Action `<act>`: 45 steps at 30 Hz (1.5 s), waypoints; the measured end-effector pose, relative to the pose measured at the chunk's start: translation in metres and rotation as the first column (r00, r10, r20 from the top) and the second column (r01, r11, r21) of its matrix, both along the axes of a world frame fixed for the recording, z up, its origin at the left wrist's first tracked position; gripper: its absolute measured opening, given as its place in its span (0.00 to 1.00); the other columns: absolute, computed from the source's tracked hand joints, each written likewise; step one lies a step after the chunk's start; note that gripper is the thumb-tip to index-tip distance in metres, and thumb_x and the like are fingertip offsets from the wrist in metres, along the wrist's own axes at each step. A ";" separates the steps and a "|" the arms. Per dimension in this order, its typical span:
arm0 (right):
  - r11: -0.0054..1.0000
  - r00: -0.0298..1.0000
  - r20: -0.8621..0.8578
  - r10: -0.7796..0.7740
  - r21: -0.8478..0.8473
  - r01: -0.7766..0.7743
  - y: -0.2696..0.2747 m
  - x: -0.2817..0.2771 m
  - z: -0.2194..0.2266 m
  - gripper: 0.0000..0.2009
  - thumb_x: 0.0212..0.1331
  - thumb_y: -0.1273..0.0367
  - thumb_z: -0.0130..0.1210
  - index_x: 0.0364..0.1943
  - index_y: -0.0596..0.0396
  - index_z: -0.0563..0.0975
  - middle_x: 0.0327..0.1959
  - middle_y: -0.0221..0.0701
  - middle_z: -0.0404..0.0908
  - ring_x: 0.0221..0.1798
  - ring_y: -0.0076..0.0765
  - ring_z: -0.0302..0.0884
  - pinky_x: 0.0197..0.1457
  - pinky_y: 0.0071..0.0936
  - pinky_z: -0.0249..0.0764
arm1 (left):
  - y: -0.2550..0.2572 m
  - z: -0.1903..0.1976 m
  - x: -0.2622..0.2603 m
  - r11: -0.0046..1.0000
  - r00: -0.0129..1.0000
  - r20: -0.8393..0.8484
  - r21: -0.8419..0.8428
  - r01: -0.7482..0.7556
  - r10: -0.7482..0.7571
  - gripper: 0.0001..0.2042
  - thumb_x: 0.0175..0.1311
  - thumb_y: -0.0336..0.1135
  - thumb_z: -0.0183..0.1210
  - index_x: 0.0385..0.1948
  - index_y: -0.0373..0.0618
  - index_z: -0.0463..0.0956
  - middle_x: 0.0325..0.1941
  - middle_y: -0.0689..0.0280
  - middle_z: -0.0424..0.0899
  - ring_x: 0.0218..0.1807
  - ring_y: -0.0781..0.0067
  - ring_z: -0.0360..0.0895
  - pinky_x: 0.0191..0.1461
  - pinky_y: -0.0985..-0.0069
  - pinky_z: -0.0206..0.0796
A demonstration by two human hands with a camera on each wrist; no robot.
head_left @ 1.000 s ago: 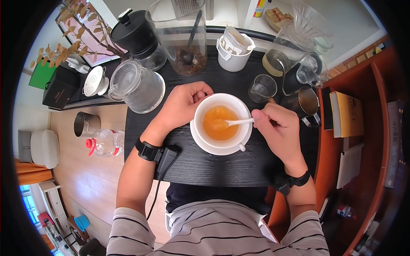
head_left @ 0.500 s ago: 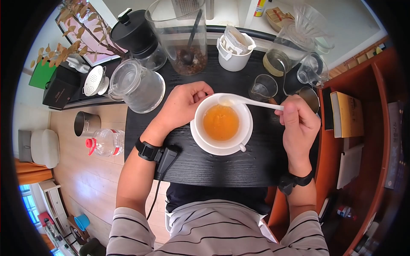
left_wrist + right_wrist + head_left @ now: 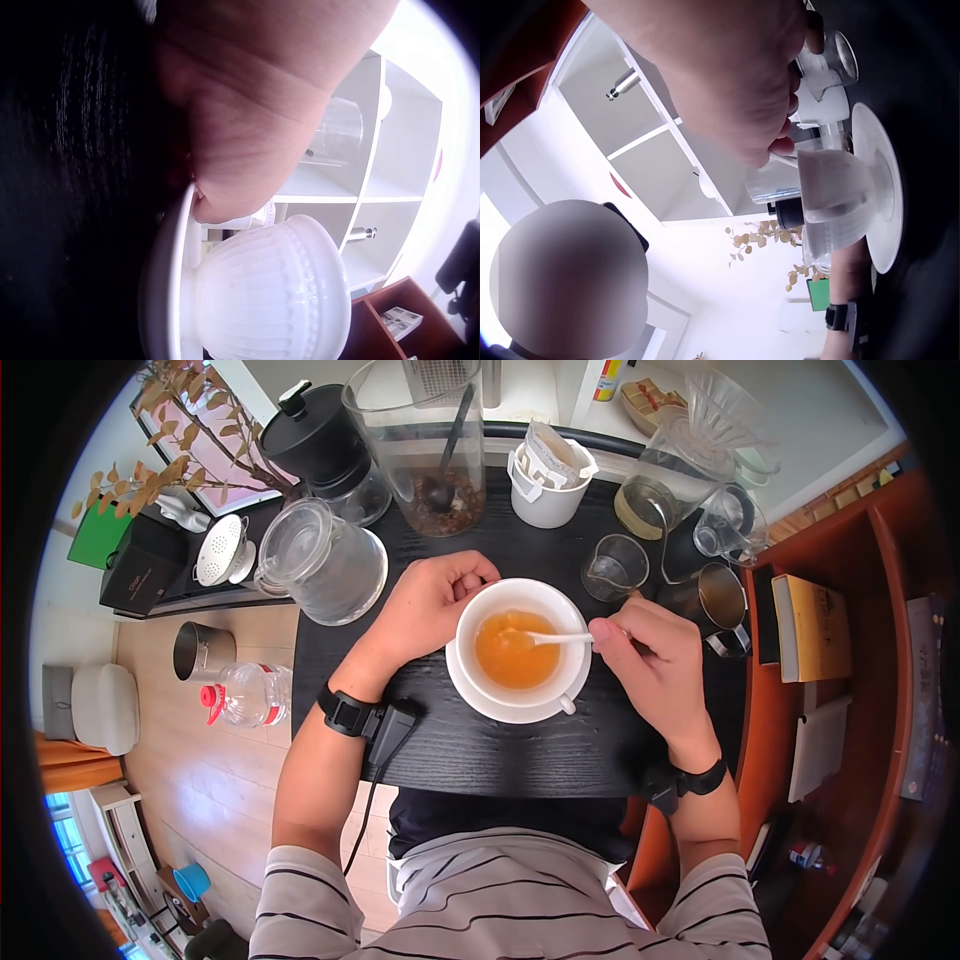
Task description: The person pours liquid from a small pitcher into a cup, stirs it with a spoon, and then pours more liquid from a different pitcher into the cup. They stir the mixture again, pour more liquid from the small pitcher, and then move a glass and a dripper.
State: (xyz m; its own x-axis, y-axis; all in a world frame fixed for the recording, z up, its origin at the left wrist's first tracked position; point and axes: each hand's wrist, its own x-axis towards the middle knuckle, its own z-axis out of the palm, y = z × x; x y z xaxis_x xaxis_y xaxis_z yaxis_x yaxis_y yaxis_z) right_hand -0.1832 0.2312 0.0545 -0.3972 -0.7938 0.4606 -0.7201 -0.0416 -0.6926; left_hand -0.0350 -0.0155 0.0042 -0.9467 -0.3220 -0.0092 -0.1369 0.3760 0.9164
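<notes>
A white cup (image 3: 470,670) of amber liquid (image 3: 515,665) stands on a white saucer (image 3: 500,712), its handle toward the lower right. My right hand (image 3: 655,665) pinches the handle of a white spoon (image 3: 562,639), whose bowl is in the liquid. My left hand (image 3: 430,605) holds the saucer's left edge beside the cup. The left wrist view has the left hand (image 3: 247,112) with its thumb at the saucer rim (image 3: 176,262); most fingers are hidden. Above the cup (image 3: 832,199) in the right wrist view is the right hand (image 3: 720,82).
Behind the cup stand a glass jug (image 3: 340,575), a tall glass container (image 3: 440,480), a white filter cup (image 3: 548,500) and a small glass beaker (image 3: 615,568). A metal pitcher (image 3: 718,600) is by the bookshelf (image 3: 880,590) at the right. A black cable hangs from the left wrist.
The spoon rose to the cup's far rim as my right hand moved right, then came back down into the liquid with the hand moving left. The left hand and the cup stayed in place.
</notes>
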 end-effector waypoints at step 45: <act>0.981 0.823 0.564 -0.069 -0.113 0.160 0.004 0.001 0.003 0.16 0.78 0.64 0.62 0.32 0.62 0.85 0.24 0.22 0.77 0.26 0.14 0.67 0.29 0.18 0.59 | 0.001 -0.001 0.000 1.000 1.000 -0.006 0.006 -0.003 0.003 0.09 0.67 0.30 0.72 0.45 0.40 0.85 0.28 0.81 0.79 0.30 0.95 0.69 0.33 0.88 0.63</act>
State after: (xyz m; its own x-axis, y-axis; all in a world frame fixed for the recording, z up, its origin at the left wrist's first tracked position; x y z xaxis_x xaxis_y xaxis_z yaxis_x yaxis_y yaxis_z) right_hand -0.1824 0.2354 0.0579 -0.7052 -0.6662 0.2425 -0.2215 -0.1178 -0.9680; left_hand -0.0350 -0.0150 0.0036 -0.9458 -0.3247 -0.0056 -0.1327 0.3706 0.9193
